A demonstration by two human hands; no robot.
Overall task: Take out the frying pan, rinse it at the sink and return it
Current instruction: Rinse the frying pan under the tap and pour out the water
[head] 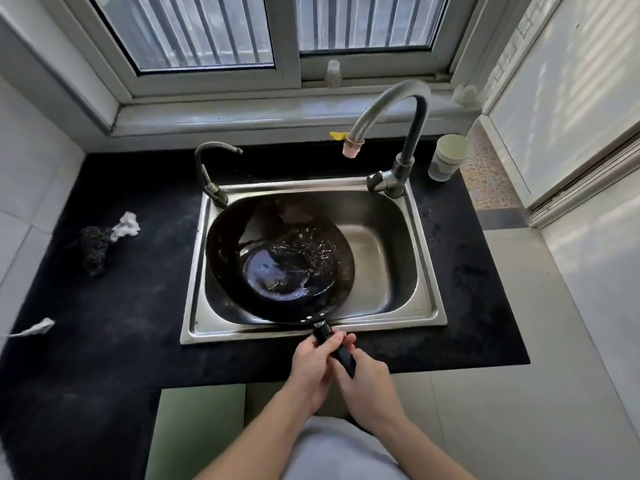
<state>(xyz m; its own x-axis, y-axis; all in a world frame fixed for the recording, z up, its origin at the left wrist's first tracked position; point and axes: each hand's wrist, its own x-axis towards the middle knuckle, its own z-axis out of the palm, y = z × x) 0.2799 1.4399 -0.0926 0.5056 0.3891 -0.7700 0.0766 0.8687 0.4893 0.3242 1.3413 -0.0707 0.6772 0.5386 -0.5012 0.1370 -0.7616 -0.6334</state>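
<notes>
A dark, round frying pan [277, 258] lies in the steel sink [426, 306], filling its left half, with water pooled and rippling in its bottom. Its black handle [344, 358] sticks out over the sink's front rim toward me. My left hand [313, 365] and my right hand [369, 386] both grip that handle, left nearer the pan, right at the end. The tall curved tap [391, 109] arches over the sink's back right; no stream shows from its spout.
A smaller tap [211, 168] stands at the sink's back left corner. A paper cup [446, 161] sits on the black counter [104, 306] at back right. A dark scrubber [93, 249] and white crumpled paper [128, 225] lie left of the sink. Window behind.
</notes>
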